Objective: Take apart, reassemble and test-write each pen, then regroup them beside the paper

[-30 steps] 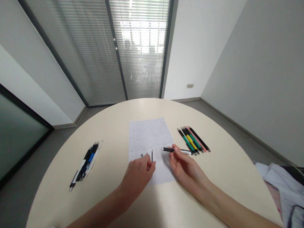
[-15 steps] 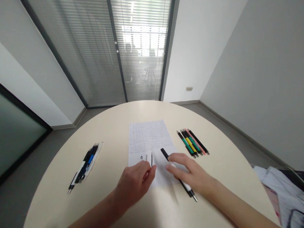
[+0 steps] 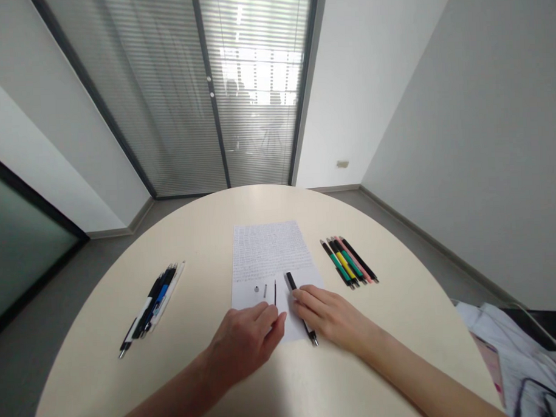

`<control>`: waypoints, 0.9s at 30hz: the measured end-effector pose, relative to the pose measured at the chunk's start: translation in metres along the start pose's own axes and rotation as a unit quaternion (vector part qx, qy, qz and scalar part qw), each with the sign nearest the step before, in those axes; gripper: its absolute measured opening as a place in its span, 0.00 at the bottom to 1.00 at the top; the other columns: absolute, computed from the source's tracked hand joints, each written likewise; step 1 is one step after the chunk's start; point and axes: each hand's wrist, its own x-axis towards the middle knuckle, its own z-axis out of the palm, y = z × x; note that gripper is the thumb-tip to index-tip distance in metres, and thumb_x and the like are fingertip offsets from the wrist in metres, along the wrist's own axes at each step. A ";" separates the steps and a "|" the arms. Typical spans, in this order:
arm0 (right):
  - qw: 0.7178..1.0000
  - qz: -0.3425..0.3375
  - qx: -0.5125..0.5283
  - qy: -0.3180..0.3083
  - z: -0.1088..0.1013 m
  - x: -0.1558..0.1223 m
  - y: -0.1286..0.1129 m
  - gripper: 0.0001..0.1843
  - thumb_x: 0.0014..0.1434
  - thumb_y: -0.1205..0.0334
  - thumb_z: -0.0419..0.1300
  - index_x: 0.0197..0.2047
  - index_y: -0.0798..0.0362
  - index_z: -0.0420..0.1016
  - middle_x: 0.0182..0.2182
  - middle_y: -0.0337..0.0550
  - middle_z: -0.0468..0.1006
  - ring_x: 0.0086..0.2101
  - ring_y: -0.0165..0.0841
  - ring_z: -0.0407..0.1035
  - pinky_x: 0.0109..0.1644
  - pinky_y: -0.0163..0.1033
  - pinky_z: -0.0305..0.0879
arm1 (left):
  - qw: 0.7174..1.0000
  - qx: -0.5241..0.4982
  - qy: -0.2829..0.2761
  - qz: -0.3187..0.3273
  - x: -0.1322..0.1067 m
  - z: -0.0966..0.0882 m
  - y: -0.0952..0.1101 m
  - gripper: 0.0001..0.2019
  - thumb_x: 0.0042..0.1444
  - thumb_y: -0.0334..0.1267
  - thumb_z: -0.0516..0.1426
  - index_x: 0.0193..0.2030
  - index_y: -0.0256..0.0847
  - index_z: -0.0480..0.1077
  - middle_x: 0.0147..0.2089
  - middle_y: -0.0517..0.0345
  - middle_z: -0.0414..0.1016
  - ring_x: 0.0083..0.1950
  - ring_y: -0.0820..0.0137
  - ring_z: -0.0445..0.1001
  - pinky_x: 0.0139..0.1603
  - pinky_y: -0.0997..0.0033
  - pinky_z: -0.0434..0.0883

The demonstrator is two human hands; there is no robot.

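Observation:
A sheet of handwritten paper (image 3: 268, 251) lies mid-table with small pen parts on its blank lower area. The thin dark pen refill (image 3: 275, 287) points away from me, its near end meeting the curled fingertips of my left hand (image 3: 248, 336). Left of it are a small spring (image 3: 265, 290) and a tiny round piece (image 3: 256, 289). My right hand (image 3: 330, 313) has its fingers closed over a pen (image 3: 290, 280), whose black end sticks out beyond them. The pen's metal tip shows on the near side, and its middle is hidden by the fingers.
Several black, white and blue pens (image 3: 156, 301) lie in a row on the left of the round table (image 3: 205, 223). On the right are several coloured pens (image 3: 348, 261). Papers and a cable (image 3: 515, 340) are beyond the table's right edge.
My right hand has brought the pen leftward over the paper, nearer the refill and turned more upright in view. My left hand has shifted slightly, showing more of the spring.

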 end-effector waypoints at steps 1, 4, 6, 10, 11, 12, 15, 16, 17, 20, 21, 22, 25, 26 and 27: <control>1.000 0.008 0.006 -0.009 0.001 0.001 -0.001 0.10 0.66 0.72 0.51 0.40 0.63 0.74 0.42 0.55 0.76 0.44 0.41 0.70 0.44 0.43 0.76 | 1.000 -0.005 -0.008 -0.010 0.000 0.000 -0.001 0.15 0.66 0.36 0.48 0.25 0.42 0.62 0.20 0.65 0.64 0.18 0.73 0.63 0.19 0.71 0.56; 0.999 0.021 0.019 -0.023 0.002 0.001 -0.003 0.11 0.66 0.72 0.50 0.42 0.63 0.73 0.41 0.56 0.75 0.44 0.41 0.69 0.43 0.43 0.75 | 0.999 -0.019 -0.023 -0.031 0.000 0.001 -0.002 0.16 0.65 0.36 0.48 0.25 0.42 0.62 0.20 0.65 0.65 0.18 0.74 0.63 0.20 0.71 0.56; 0.999 0.023 0.023 -0.025 0.001 0.001 -0.004 0.11 0.67 0.72 0.50 0.42 0.63 0.73 0.41 0.56 0.74 0.43 0.41 0.68 0.43 0.43 0.75 | 0.998 -0.022 -0.030 -0.040 0.000 0.001 -0.003 0.15 0.65 0.35 0.48 0.25 0.42 0.62 0.20 0.65 0.65 0.18 0.74 0.62 0.21 0.71 0.56; 0.999 0.030 0.026 -0.032 -0.001 0.002 -0.008 0.10 0.66 0.71 0.51 0.44 0.63 0.73 0.41 0.55 0.74 0.43 0.41 0.68 0.43 0.44 0.74 | 0.998 -0.021 -0.041 -0.047 -0.001 0.003 -0.003 0.15 0.64 0.35 0.48 0.25 0.41 0.64 0.20 0.64 0.66 0.19 0.74 0.62 0.21 0.72 0.56; 0.998 0.032 0.027 -0.038 -0.001 0.002 -0.008 0.10 0.66 0.70 0.51 0.46 0.64 0.72 0.41 0.55 0.74 0.43 0.41 0.68 0.43 0.44 0.74 | 0.998 -0.020 -0.045 -0.048 -0.001 0.004 -0.003 0.15 0.64 0.35 0.49 0.25 0.41 0.64 0.20 0.63 0.67 0.19 0.74 0.62 0.21 0.72 0.56; 0.998 0.035 0.027 -0.043 -0.001 0.003 -0.008 0.11 0.66 0.70 0.51 0.48 0.64 0.71 0.42 0.55 0.74 0.43 0.41 0.68 0.43 0.44 0.74 | 0.997 -0.018 -0.051 -0.049 -0.001 0.004 -0.002 0.14 0.64 0.35 0.49 0.26 0.40 0.65 0.21 0.63 0.67 0.19 0.73 0.63 0.21 0.72 0.56; 0.998 0.033 0.022 -0.042 -0.003 0.004 -0.009 0.16 0.66 0.70 0.51 0.55 0.64 0.67 0.42 0.55 0.74 0.44 0.41 0.67 0.45 0.45 0.72 | 0.995 -0.013 -0.074 -0.059 0.000 0.004 -0.002 0.14 0.63 0.35 0.50 0.26 0.40 0.67 0.21 0.62 0.69 0.20 0.73 0.64 0.22 0.72 0.55; 0.999 0.030 0.018 -0.030 -0.006 0.004 -0.009 0.17 0.66 0.70 0.50 0.57 0.64 0.66 0.43 0.55 0.74 0.44 0.41 0.67 0.45 0.45 0.71 | 0.994 -0.014 -0.085 -0.065 0.001 0.002 -0.002 0.13 0.62 0.35 0.50 0.26 0.39 0.67 0.21 0.62 0.69 0.20 0.73 0.64 0.22 0.72 0.55; 0.999 0.028 0.014 -0.014 -0.009 0.005 -0.011 0.17 0.66 0.71 0.50 0.57 0.64 0.65 0.44 0.55 0.74 0.44 0.41 0.67 0.46 0.45 0.70 | 0.992 -0.021 -0.101 -0.072 0.003 -0.001 -0.003 0.13 0.62 0.35 0.51 0.26 0.39 0.68 0.22 0.61 0.70 0.21 0.73 0.65 0.23 0.73 0.56; 0.998 0.038 0.044 0.017 -0.023 0.005 -0.021 0.12 0.66 0.68 0.49 0.50 0.60 0.70 0.40 0.52 0.76 0.40 0.38 0.68 0.40 0.42 0.67 | 0.970 -0.096 -0.202 -0.091 0.009 -0.017 -0.004 0.12 0.59 0.38 0.55 0.25 0.39 0.69 0.21 0.63 0.71 0.22 0.75 0.65 0.24 0.75 0.56; 0.996 0.037 0.075 0.005 -0.027 0.004 -0.026 0.10 0.66 0.66 0.50 0.44 0.58 0.71 0.36 0.48 0.76 0.35 0.36 0.68 0.35 0.40 0.65 | 0.952 -0.139 -0.256 -0.091 0.010 -0.024 -0.004 0.12 0.57 0.39 0.57 0.23 0.39 0.69 0.20 0.65 0.69 0.21 0.76 0.64 0.23 0.76 0.56; 0.993 0.027 0.113 -0.022 -0.030 0.003 -0.033 0.09 0.65 0.64 0.51 0.37 0.55 0.71 0.30 0.43 0.74 0.30 0.33 0.66 0.30 0.38 0.60 | 0.927 -0.185 -0.315 -0.082 0.012 -0.030 -0.004 0.12 0.55 0.38 0.58 0.22 0.39 0.69 0.18 0.67 0.67 0.20 0.78 0.63 0.22 0.78 0.55; 0.977 -0.039 0.179 -0.110 -0.028 0.000 -0.052 0.13 0.64 0.61 0.53 0.27 0.52 0.67 0.22 0.35 0.71 0.22 0.27 0.62 0.24 0.38 0.50 | 0.850 -0.273 -0.450 -0.024 0.011 -0.039 0.000 0.09 0.48 0.33 0.62 0.20 0.39 0.70 0.16 0.70 0.62 0.18 0.80 0.60 0.20 0.81 0.54; 0.973 -0.057 0.185 -0.127 -0.025 -0.002 -0.057 0.13 0.65 0.61 0.53 0.27 0.52 0.68 0.22 0.35 0.72 0.21 0.27 0.62 0.24 0.38 0.49 | 0.835 -0.279 -0.475 -0.004 0.010 -0.039 0.002 0.08 0.47 0.31 0.62 0.20 0.39 0.70 0.16 0.71 0.62 0.18 0.80 0.59 0.19 0.81 0.53; 0.970 -0.068 0.188 -0.138 -0.021 -0.003 -0.061 0.13 0.65 0.61 0.53 0.28 0.53 0.69 0.21 0.35 0.72 0.21 0.26 0.62 0.24 0.38 0.48 | 0.829 -0.273 -0.488 0.012 0.009 -0.038 0.004 0.08 0.46 0.31 0.62 0.20 0.39 0.70 0.16 0.70 0.62 0.17 0.80 0.58 0.19 0.80 0.53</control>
